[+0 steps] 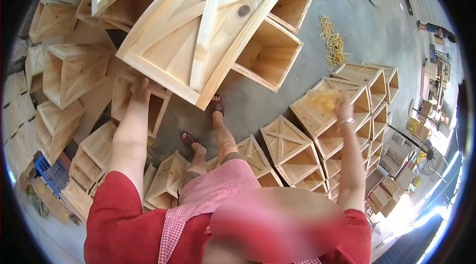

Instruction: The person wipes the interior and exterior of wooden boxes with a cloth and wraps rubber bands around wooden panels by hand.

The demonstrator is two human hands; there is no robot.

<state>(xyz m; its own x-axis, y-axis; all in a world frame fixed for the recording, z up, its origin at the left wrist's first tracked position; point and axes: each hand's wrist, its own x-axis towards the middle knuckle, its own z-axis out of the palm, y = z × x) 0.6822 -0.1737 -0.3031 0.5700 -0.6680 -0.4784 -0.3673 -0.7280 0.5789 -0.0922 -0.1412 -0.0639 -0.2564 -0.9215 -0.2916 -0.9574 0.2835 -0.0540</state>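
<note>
Grey floor (342, 8) around me, and the big wooden box (223, 21) at upper centre looks stiff, bulky, best held by its edges, though I can't tell if my left hand (142, 88) grips its lower one while my right hand (343, 108) clutches a blurry yellow bundle (320, 100).

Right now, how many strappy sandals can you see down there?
2. One sandal is on the left foot; the other sandal is on the right foot, farther forward. The distant person's footwear is too small to tell.
</note>
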